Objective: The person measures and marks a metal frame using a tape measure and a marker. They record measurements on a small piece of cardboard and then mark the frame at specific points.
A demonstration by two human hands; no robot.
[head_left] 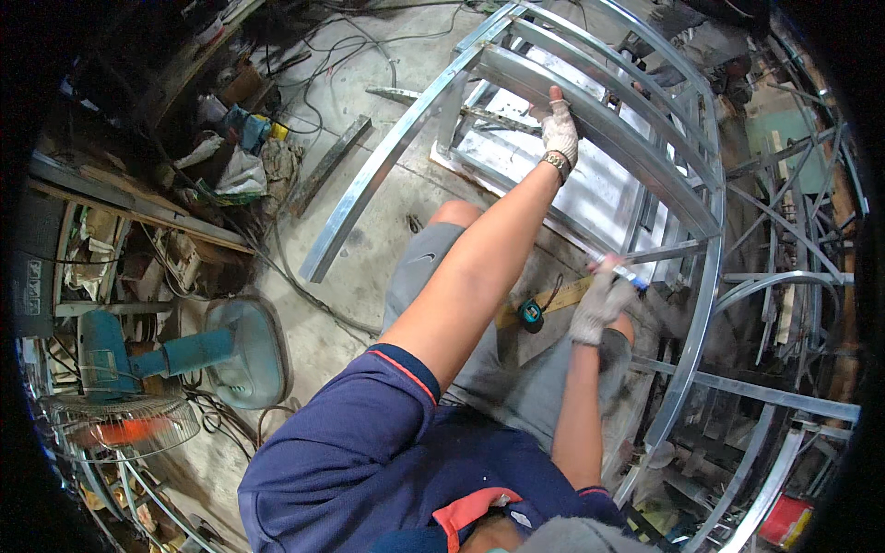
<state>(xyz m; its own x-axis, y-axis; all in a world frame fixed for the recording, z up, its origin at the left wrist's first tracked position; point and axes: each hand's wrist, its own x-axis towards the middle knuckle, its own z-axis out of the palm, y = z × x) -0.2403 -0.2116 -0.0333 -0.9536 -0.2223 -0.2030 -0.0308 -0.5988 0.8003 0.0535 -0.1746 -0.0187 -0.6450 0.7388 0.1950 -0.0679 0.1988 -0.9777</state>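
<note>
A curved frame of grey metal square tubing [608, 124] stands in front of me, with several bars running across it. My left hand [560, 131], in a fingerless knit glove, is closed on one of its broad bars, thumb up against the metal. My right hand [597, 304], gloved too and smeared by motion, is by the frame's near lower corner. Its fingers close on a slim white and blue pen-like stick [631, 276]; its exact kind is unclear. Between my knees a teal tape measure [530, 314] lies beside a yellow ruler-like strip [564, 301].
A teal pedestal fan [244, 355] lies on its side at left, its wire cage toward the bottom. Cables [318, 300] snake over the concrete floor. A loose metal bar [330, 166] and crumpled bags [241, 170] lie beyond. More metal frames [793, 230] crowd the right side.
</note>
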